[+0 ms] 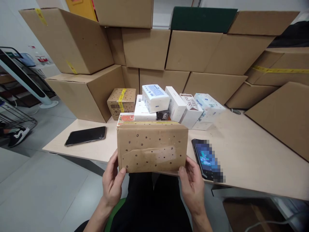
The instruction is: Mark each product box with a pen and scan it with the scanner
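Between my two hands is a brown cardboard box [152,151], held up at the front edge of the table with its long side facing me. Small dark ring marks dot that side, and yellow tape runs along its top edge. My left hand [113,180] grips the lower left corner, thumb on the front face. At the lower right corner my right hand [191,180] holds on the same way. Behind the box stand a small taped carton [122,101], a tissue pack [155,98], a white box [176,104] and another tissue pack [210,106].
A dark phone [85,136] lies on the table [241,154] to the left; a second phone [205,159], its screen partly pixelated, lies to the right. Large cartons [193,51] are stacked along the back. A big carton [285,116] leans in from the right.
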Motion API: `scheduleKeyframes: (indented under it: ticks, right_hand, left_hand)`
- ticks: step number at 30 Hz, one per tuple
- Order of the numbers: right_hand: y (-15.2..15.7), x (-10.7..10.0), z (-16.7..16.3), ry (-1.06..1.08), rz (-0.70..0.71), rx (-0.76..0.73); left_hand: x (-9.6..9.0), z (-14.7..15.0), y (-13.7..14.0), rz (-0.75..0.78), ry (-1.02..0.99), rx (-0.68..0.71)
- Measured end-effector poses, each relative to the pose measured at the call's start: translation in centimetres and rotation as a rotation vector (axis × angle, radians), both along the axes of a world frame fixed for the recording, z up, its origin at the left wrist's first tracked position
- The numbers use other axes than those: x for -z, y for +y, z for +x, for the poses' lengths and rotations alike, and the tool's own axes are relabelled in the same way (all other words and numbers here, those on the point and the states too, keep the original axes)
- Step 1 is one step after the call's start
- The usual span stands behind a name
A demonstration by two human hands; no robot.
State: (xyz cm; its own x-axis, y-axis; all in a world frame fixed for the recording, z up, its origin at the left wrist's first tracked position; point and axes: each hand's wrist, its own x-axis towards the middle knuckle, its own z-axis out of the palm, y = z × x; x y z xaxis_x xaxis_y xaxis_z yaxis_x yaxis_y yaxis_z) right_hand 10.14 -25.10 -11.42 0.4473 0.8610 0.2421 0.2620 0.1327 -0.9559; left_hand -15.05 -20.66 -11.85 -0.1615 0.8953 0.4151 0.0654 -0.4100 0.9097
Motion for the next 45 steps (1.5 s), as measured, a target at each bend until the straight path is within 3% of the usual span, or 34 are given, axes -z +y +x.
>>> scheduleKeyframes:
  ticks: [4, 9, 14, 19, 22, 26, 31, 38, 42, 45]
  right_hand:
    - [0.1, 1.2, 0.0, -0.050, -0.037, 0.037]
    - [0.6, 0.8, 0.4, -0.283, -0.047, 0.098]
    - [0.9, 0.3, 1.9, -0.448, 0.020, 0.089]
    - [2.6, -0.8, 4.2, -0.584, -0.013, 0.146]
    - [4.3, -1.8, 4.9, -0.670, -0.189, 0.057]
    - [6.4, -2.5, 4.9, -0.739, -0.369, -0.027]
    - [7.3, -2.1, 5.1, -0.669, -0.292, -0.053]
    - [6.0, -1.8, 6.9, -0.241, -0.216, 0.002]
    - [4.2, -2.1, 7.3, 0.172, 0.000, -0.044]
    - [2.9, -3.4, 6.8, 0.198, 0.150, -0.041]
  left_hand:
    - [1.5, 0.3, 0.4, 0.035, 0.007, -0.019]
    - [3.1, 1.1, 0.9, 0.039, 0.123, -0.111]
    - [3.0, 1.5, 0.9, 0.086, 0.203, -0.177]
    - [1.0, 1.6, 1.2, 0.263, 0.277, -0.272]
    - [-1.2, 1.9, 1.2, 0.471, 0.383, -0.401]
    - [-4.4, 2.8, 0.6, 0.682, 0.500, -0.462]
    - [-7.1, 4.4, -0.3, 0.759, 0.616, -0.372]
    - [-9.1, 6.4, 0.6, 0.733, 0.720, -0.300]
    - [-9.7, 7.7, 1.1, 0.711, 0.806, -0.307]
    - [-10.1, 8.7, 1.3, 0.705, 0.890, -0.301]
